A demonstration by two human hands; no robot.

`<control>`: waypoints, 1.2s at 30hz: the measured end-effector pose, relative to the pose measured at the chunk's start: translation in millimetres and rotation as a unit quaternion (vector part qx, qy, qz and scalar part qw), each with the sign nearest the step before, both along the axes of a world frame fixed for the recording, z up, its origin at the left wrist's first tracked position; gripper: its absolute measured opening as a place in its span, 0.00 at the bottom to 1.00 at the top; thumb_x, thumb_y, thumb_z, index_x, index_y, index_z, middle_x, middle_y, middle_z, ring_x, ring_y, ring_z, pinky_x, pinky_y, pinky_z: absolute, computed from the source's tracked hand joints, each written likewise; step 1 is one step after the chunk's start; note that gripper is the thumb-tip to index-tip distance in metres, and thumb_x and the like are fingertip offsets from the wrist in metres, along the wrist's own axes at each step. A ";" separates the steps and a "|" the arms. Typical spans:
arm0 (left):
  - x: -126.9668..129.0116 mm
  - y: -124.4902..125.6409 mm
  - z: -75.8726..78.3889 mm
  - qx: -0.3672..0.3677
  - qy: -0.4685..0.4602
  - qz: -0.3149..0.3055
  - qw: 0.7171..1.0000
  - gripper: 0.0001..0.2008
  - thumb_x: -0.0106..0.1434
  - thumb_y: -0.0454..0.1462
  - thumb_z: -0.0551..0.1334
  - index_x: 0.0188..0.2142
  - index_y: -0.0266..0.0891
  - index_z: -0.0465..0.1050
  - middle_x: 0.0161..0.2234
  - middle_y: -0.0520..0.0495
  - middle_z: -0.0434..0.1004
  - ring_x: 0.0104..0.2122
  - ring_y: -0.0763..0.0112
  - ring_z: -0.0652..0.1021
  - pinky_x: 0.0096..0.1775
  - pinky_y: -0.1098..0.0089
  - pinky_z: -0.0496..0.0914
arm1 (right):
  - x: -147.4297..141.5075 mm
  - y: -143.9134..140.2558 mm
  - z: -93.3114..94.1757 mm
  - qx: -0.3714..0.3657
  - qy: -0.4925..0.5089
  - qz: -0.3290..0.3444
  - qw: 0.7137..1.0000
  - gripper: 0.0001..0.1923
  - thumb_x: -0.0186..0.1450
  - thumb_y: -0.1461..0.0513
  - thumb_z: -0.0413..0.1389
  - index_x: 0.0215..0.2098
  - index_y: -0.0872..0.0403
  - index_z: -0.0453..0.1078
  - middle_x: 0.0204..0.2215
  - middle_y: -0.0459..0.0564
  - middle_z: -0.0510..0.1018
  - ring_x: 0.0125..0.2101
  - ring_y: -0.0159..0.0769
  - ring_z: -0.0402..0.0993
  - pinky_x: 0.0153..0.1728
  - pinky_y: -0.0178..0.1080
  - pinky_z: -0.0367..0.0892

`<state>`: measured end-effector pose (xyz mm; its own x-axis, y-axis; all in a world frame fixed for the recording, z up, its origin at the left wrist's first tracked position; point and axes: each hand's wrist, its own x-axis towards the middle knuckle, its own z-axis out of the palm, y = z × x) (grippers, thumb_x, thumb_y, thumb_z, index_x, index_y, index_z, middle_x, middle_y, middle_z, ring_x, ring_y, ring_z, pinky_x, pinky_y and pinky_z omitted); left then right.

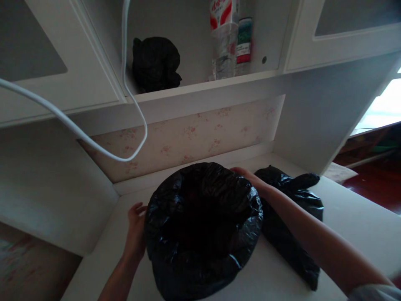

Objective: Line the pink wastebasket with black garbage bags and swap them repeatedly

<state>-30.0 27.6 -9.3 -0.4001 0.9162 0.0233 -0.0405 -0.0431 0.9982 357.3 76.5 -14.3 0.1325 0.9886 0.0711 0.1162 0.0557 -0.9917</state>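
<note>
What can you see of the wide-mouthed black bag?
The wide-mouthed black bag looks like glossy, wrinkled plastic. Its round mouth gapes upward, with a folded-looking rim and a pale streak at front right. The inside is too dark to read. It is over the white surface, its base out of view. The left hand is at its left side, the right hand at its far right; contact is unclear.

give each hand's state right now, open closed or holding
Left hand: open, fingers loosely bent, at the left side of the bag-lined container.
Right hand: at its far right side; fingers partly hidden, open or closed cannot be told.
</note>
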 end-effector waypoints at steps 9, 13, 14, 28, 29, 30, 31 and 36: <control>44.4 -107.7 61.3 0.342 0.473 -0.215 0.783 0.26 0.61 0.41 0.72 0.59 0.54 0.76 0.52 0.48 0.84 0.48 0.57 0.83 0.52 0.68 0.74 | -48.4 -135.8 100.6 0.253 -0.354 0.331 0.837 0.29 0.66 0.51 0.65 0.64 0.47 0.72 0.56 0.55 0.81 0.56 0.51 0.77 0.63 0.51 0.66; 71.1 -109.1 52.8 0.314 0.576 -0.286 0.698 0.33 0.63 0.51 0.70 0.64 0.41 0.73 0.52 0.36 0.84 0.46 0.45 0.84 0.48 0.55 0.77 | -85.4 -138.1 101.0 0.168 -0.509 0.422 0.732 0.36 0.58 0.46 0.69 0.59 0.56 0.76 0.46 0.63 0.85 0.46 0.57 0.83 0.62 0.59 0.64; 73.8 -107.4 50.9 0.292 0.598 -0.298 0.685 0.31 0.65 0.51 0.68 0.62 0.38 0.74 0.51 0.34 0.84 0.45 0.43 0.85 0.47 0.53 0.77 | -90.0 -133.6 100.9 0.135 -0.543 0.430 0.709 0.35 0.57 0.45 0.69 0.55 0.57 0.79 0.42 0.63 0.86 0.41 0.56 0.84 0.56 0.56 0.69; -26.0 -103.0 76.7 0.236 0.715 -0.289 0.592 0.31 0.62 0.22 0.55 0.59 0.49 0.74 0.58 0.48 0.79 0.58 0.56 0.78 0.61 0.50 0.69 | -64.1 -133.5 133.1 0.114 -0.498 0.494 0.703 0.41 0.63 0.48 0.66 0.69 0.56 0.65 0.67 0.58 0.71 0.67 0.51 0.65 0.68 0.49 0.57; -26.3 -108.8 76.9 0.247 0.729 -0.276 0.576 0.31 0.64 0.25 0.59 0.63 0.48 0.70 0.60 0.47 0.78 0.59 0.53 0.77 0.61 0.49 0.71 | -65.3 -134.6 129.1 0.130 -0.504 0.497 0.694 0.43 0.63 0.48 0.66 0.71 0.56 0.62 0.69 0.59 0.67 0.70 0.52 0.58 0.72 0.51 0.48; -22.0 -115.4 77.2 0.256 0.734 -0.272 0.567 0.31 0.64 0.31 0.63 0.67 0.48 0.66 0.62 0.46 0.76 0.60 0.51 0.76 0.59 0.49 0.73 | -68.1 -135.0 125.0 0.147 -0.509 0.501 0.684 0.45 0.63 0.48 0.65 0.72 0.57 0.60 0.71 0.59 0.64 0.73 0.53 0.53 0.74 0.55 0.40; -13.8 -122.3 77.5 0.266 0.733 -0.276 0.562 0.34 0.64 0.37 0.67 0.69 0.47 0.63 0.62 0.46 0.76 0.59 0.50 0.77 0.57 0.50 0.75 | -72.3 -134.8 121.1 0.164 -0.512 0.505 0.675 0.46 0.63 0.48 0.65 0.73 0.57 0.58 0.71 0.59 0.63 0.74 0.54 0.49 0.74 0.57 0.33; 48.1 -138.4 74.8 0.261 0.672 -0.309 0.620 0.35 0.62 0.52 0.71 0.62 0.36 0.70 0.57 0.41 0.81 0.53 0.52 0.82 0.54 0.52 0.79 | -104.1 -124.3 116.3 0.170 -0.538 0.538 0.626 0.42 0.59 0.48 0.69 0.66 0.58 0.69 0.64 0.64 0.73 0.66 0.58 0.66 0.70 0.61 0.51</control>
